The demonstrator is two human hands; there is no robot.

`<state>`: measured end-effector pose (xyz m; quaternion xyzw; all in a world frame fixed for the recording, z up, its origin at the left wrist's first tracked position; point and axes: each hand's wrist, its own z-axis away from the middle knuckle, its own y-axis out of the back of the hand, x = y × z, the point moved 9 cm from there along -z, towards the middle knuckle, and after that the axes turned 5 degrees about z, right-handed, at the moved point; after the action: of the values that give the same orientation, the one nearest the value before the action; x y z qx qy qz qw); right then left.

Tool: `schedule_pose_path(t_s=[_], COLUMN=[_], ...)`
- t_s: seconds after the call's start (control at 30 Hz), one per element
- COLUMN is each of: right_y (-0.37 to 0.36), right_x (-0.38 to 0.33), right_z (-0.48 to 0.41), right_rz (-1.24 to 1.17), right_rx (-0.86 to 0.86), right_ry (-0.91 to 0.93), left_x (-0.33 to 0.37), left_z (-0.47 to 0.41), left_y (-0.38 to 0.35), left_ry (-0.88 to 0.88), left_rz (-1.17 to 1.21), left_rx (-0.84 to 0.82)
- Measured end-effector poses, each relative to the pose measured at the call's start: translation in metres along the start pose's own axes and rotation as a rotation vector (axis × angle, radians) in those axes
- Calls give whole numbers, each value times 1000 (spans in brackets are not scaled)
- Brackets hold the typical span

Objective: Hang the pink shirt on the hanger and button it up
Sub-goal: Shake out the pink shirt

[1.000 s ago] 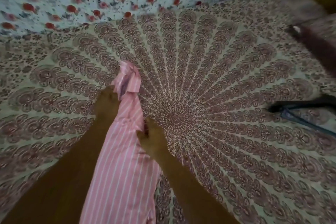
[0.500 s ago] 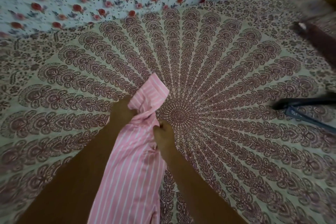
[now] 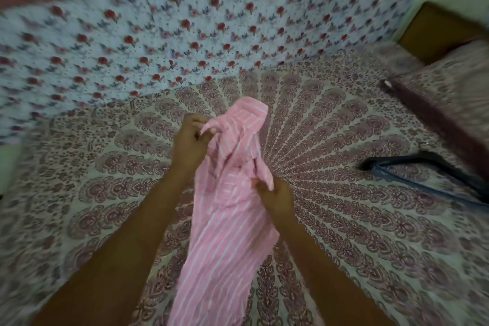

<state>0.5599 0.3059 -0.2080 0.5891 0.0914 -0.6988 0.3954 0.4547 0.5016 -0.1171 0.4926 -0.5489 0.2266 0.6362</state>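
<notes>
Both hands, left [image 3: 191,140] and right [image 3: 277,194], clutch the soft, crumpled, white-striped pink shirt [image 3: 225,241]

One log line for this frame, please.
left hand: grips pink shirt | right hand: pinches pink shirt | hanger: lies on bedspread, apart from hands

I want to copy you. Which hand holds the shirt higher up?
The left hand grips the pink shirt near its top end; the right hand pinches it lower down.

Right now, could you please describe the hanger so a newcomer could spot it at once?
Start at the mandala-print bedspread. Well right of the pink shirt, near the right edge, lies the hanger: thin, black and blue, unlike the thicker maroon bar beyond it.
</notes>
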Motion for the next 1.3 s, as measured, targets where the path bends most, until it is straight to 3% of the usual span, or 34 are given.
schedule_pose_path(t_s=[0.37, 0.6, 0.77, 0.93, 1.07, 1.23, 1.3], right_y=[195, 288, 352, 369, 347, 339, 340], right_x=[-164, -218, -249, -270, -285, -271, -271], right_z=[151, 250, 312, 328, 329, 324, 323], right_rz=[-64, 164, 83, -150, -145, -461, -509], right_rx=[365, 315, 427, 221, 58, 99, 127], right_ry=[346, 565, 729, 661, 583, 507, 546], left_x=[227, 359, 438, 475, 480, 456, 452], left_z=[109, 186, 248, 269, 277, 276, 284], left_y=[29, 31, 35, 46, 40, 35, 29], left_ry=[-116, -216, -396, -385, -361, -289, -329], left_rz=[305, 454, 546, 651, 645, 559, 353], left_rx=[-24, -96, -176, -144, -170, -225, -353])
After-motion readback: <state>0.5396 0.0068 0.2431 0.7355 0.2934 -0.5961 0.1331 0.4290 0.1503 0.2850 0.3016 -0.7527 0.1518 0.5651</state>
